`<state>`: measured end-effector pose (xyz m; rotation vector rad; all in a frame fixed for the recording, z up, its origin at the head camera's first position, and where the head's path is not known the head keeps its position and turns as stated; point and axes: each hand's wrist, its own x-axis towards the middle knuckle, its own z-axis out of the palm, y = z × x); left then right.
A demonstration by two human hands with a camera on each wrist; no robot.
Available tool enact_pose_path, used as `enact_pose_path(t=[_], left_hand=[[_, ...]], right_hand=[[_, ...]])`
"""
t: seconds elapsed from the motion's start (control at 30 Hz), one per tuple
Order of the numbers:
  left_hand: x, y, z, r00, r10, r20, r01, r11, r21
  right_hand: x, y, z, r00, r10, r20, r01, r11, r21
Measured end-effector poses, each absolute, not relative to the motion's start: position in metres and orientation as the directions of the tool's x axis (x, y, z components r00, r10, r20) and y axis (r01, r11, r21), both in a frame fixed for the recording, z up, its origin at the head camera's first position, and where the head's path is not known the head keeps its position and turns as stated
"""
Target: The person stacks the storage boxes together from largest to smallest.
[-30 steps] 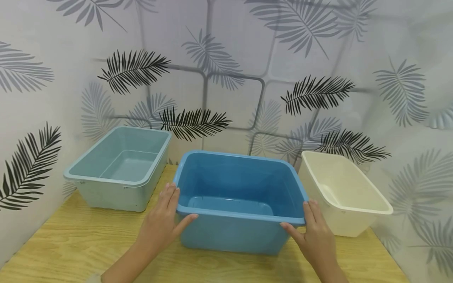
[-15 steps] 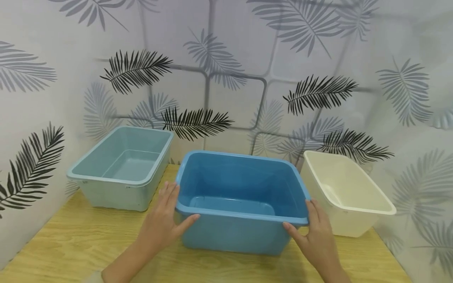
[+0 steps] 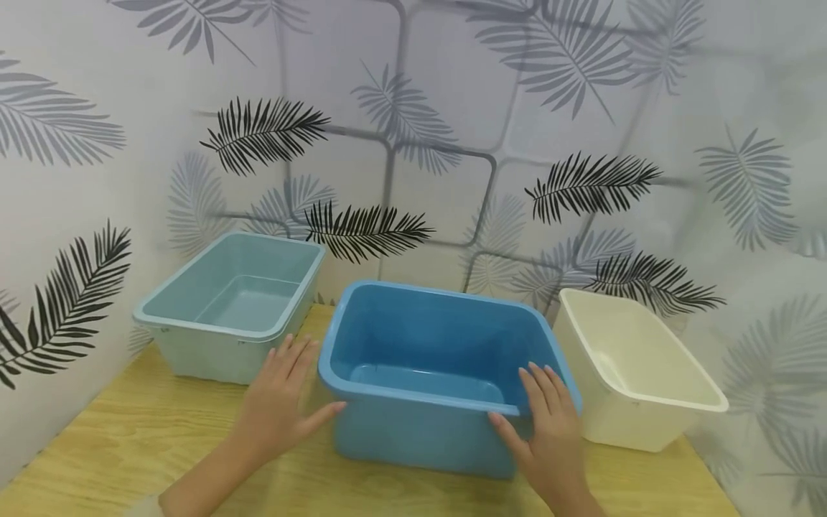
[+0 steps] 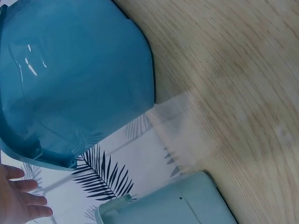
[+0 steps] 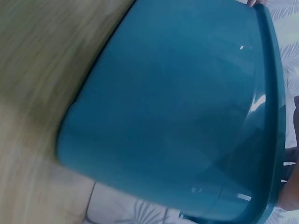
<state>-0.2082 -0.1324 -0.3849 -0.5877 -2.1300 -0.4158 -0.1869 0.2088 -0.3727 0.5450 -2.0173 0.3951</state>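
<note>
A blue plastic basin [image 3: 420, 434] stands upright on the wooden table with nothing inside. At its front left corner is my left hand [image 3: 274, 398], fingers straight, the thumb tip right at the rim. In the left wrist view those fingers [image 4: 28, 198] are spread, apart from the basin's wall [image 4: 84, 79]. My right hand [image 3: 549, 441] is over the front right rim, its fingers extended above the basin's inside and the thumb outside. The right wrist view shows the basin's side [image 5: 163, 107] closely, with part of the right hand [image 5: 292, 191] at the rim.
A pale blue-green basin [image 3: 200, 348] stands on the table at the left. To the right is a cream basin [image 3: 636, 416], close beside the blue one. Behind them rises a leaf-patterned wall [image 3: 446, 93]. The wood-grain table [image 3: 129, 438] reaches toward the person.
My left hand has moved left, off the basin's side rim. My right hand has shifted left from the right corner, over the front rim. The view has tilted slightly.
</note>
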Motion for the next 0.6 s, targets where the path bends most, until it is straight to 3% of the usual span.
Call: enact_pose_path(t=[0.2,0.6], left_hand=[[-0.209,-0.144,-0.386,-0.484,0.277,0.830,0.538,0.842,0.033],[-0.211,-0.174,-0.384,-0.490,0.275,0.827,0.468,0.884,-0.017]], right_hand=[[-0.182,0.177,-0.365,-0.445,-0.259,0.857,-0.649,0.753,-0.110],[-0.179,0.102,-0.360,-0.359,-0.355,0.863,-0.790,0.608,-0.078]])
